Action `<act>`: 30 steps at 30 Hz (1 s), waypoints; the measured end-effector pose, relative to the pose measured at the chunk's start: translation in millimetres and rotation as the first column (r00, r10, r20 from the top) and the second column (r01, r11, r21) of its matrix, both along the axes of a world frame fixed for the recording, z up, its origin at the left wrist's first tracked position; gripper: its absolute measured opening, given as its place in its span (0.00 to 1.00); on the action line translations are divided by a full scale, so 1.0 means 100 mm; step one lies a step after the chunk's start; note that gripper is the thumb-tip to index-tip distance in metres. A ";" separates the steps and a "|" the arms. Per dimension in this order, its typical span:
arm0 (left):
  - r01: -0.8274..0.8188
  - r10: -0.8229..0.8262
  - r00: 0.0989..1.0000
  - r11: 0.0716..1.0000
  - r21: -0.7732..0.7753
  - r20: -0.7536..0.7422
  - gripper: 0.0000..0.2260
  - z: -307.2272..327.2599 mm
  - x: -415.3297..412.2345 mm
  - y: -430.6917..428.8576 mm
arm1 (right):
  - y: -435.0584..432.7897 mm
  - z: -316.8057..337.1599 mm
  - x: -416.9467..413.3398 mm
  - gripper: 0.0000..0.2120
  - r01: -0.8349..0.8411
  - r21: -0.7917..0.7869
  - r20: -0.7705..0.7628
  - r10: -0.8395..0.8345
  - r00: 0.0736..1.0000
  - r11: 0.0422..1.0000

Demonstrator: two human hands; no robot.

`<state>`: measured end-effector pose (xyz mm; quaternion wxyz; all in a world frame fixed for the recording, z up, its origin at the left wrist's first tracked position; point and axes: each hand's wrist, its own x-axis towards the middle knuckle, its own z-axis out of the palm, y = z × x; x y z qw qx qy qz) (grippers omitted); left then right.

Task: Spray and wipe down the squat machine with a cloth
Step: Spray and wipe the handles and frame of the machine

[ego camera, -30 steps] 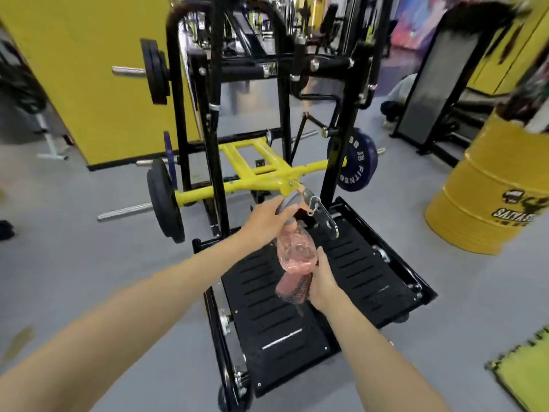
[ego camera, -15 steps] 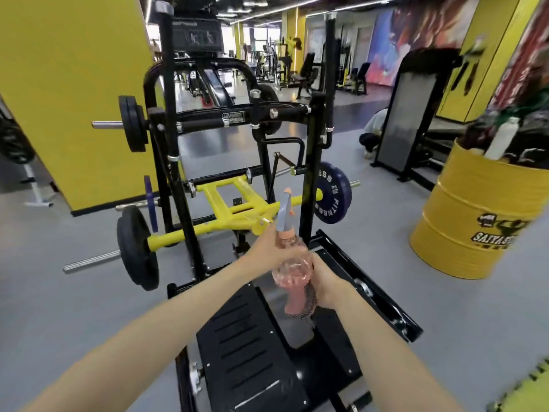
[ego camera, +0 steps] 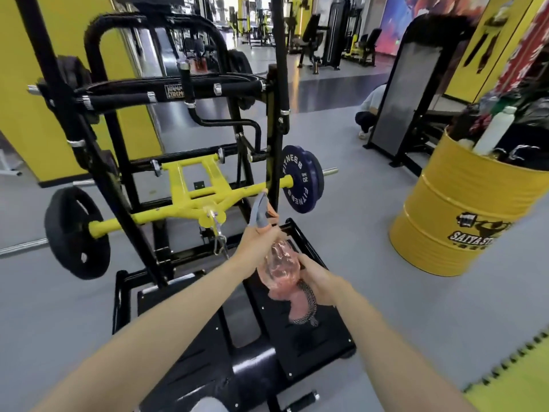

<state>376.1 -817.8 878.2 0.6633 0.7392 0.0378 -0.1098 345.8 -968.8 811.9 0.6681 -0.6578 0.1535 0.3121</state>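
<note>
The squat machine (ego camera: 190, 200) has a black frame, a yellow lever arm and a black footplate (ego camera: 315, 337) below my arms. A clear pink spray bottle (ego camera: 280, 264) with a grey trigger head is held over the footplate. My left hand (ego camera: 254, 243) grips the bottle's neck just under the trigger head. My right hand (ego camera: 316, 278) holds the bottle's lower body together with a pink cloth (ego camera: 298, 303) that has a dark mesh edge and hangs beneath the bottle.
A yellow drum (ego camera: 463, 215) full of gear stands at the right. A blue weight plate (ego camera: 301, 178) and black plates (ego camera: 74, 233) sit on the machine's bar ends. A person (ego camera: 371, 111) crouches behind by another machine. Green floor mat (ego camera: 517, 373) lies at lower right.
The view has lifted and moved closer to the machine. Both hands have kept hold of the bottle, which now stands more upright with the trigger head pointing up toward the yellow arm.
</note>
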 end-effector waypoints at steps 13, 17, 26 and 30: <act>0.098 -0.106 0.990 0.991 0.092 0.097 0.09 0.08 0.97 -0.07 | -0.02 -0.19 1.02 0.30 -0.068 0.124 -0.048 0.074 0.996 0.990; 0.008 -0.014 0.997 0.998 0.070 0.080 0.05 -0.09 1.49 0.09 | 0.19 -0.31 1.54 0.25 0.025 0.118 0.017 -0.028 0.999 0.993; 0.195 -0.220 0.970 0.958 0.212 0.101 0.09 0.47 2.97 0.63 | 1.14 0.15 2.94 0.20 0.208 0.082 0.008 -0.209 0.978 0.975; 0.269 -0.292 0.954 0.931 0.247 0.061 0.17 1.28 3.57 0.86 | 1.31 0.94 3.38 0.23 0.162 0.003 -0.021 -0.161 0.987 0.987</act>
